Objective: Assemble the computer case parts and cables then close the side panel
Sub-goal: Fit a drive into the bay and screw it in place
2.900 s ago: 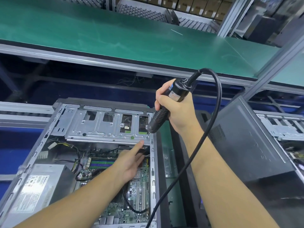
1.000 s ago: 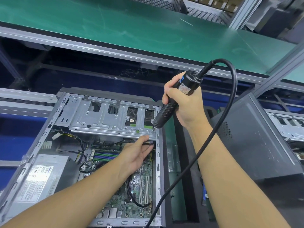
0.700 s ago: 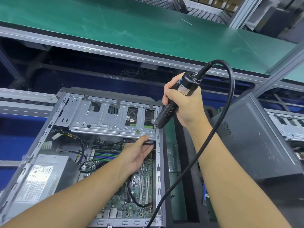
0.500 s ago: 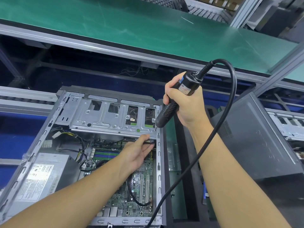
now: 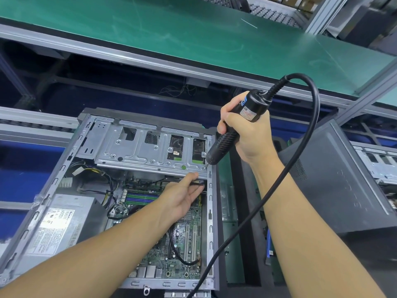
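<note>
An open computer case [image 5: 209, 211] lies on its side in front of me, showing a green motherboard [image 5: 184, 239], a grey power supply [image 5: 60, 224] and a metal drive cage [image 5: 139, 151]. My right hand [image 5: 249, 134] grips a black electric screwdriver [image 5: 232, 130]. Its bit touches the cage's near right corner, by the case rail. My left hand [image 5: 182, 196] reaches inside under the cage edge. Its fingers are straight, the thumb pressing against the cage's lower lip. A black side panel [image 5: 335, 179] leans to the right of the case.
The screwdriver's black cable [image 5: 279, 183] loops from the tool down across the case's right rail. A green workbench [image 5: 193, 33] runs across the back. A second open case [image 5: 378, 164] sits at the far right. Black foam [image 5: 247, 244] lies between case and panel.
The screwdriver bit has stayed at the cage's right corner throughout. My left hand has kept its place under the cage edge. Only the view has shifted slightly.
</note>
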Demonstrator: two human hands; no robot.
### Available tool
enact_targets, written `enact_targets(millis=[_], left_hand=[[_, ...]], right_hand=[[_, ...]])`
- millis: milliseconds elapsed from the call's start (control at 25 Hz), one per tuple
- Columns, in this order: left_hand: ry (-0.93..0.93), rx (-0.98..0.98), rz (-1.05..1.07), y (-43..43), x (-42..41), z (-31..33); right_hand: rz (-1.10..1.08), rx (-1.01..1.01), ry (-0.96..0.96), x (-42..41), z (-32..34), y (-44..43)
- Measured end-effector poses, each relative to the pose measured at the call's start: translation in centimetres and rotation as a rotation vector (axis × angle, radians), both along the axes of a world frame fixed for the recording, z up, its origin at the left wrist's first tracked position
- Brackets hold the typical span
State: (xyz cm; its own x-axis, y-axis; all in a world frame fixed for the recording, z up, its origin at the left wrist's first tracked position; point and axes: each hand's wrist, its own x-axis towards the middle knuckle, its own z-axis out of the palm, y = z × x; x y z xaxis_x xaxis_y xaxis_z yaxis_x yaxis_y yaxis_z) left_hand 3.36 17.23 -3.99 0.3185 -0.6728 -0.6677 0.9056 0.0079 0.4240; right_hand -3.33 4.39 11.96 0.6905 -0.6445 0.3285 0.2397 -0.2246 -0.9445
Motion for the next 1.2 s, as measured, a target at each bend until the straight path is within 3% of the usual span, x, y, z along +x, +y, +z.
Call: enact_targets(millis=[440, 1200], left_hand=[[0.003, -0.002, -0.008, 0.1, -0.1, 0.2], [0.016, -0.008, -0.015, 0.1, -0.2, 0.8]], right_hand=[[0.026, -0.097, 0.108, 1.1, 0.8, 1.1], [-0.034, -0.084, 0.165, 1.5, 0.0, 1.6]])
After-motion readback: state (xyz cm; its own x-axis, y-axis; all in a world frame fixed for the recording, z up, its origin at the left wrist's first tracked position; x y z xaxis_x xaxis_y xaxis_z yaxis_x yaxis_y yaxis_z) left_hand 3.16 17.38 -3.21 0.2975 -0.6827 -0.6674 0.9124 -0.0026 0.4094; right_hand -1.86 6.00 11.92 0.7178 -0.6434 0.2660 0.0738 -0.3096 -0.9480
